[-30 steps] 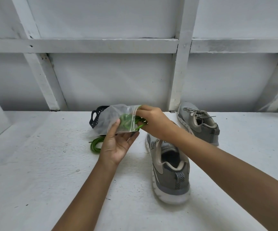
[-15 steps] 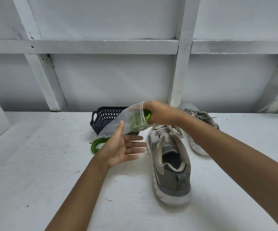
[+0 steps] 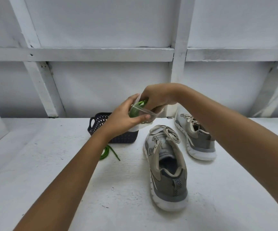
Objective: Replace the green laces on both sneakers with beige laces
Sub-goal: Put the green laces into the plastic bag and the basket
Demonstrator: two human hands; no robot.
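Fingers (image 3: 140,117) of the left hand (image 3: 123,117) wrap around a clear plastic bag (image 3: 149,114) and hold it up above the table, with its mouth turned to the right. The right hand (image 3: 158,97) is in that mouth, its fingers curled down on a green lace (image 3: 137,109) bundled inside. The lace shows as a glossy coil through the thin, crinkled film.

Below and behind the left hand sits a black basket (image 3: 100,124), rectangular, of perforated plastic with a loop handle. The wrist and bag hide part of its right side. A second green lace (image 3: 107,153) lies loose on the table just in front of the basket, partly covered by the left forearm.

To the right stand two grey mesh sneakers with thick white soles. The near sneaker (image 3: 166,172) has its heel toward the camera. The far sneaker (image 3: 200,140) stands behind it, partly crossed by the right forearm. Both carry flat beige laces (image 3: 172,135). The table (image 3: 51,164) is rough and white-painted, like the beamed wall (image 3: 101,90) behind.
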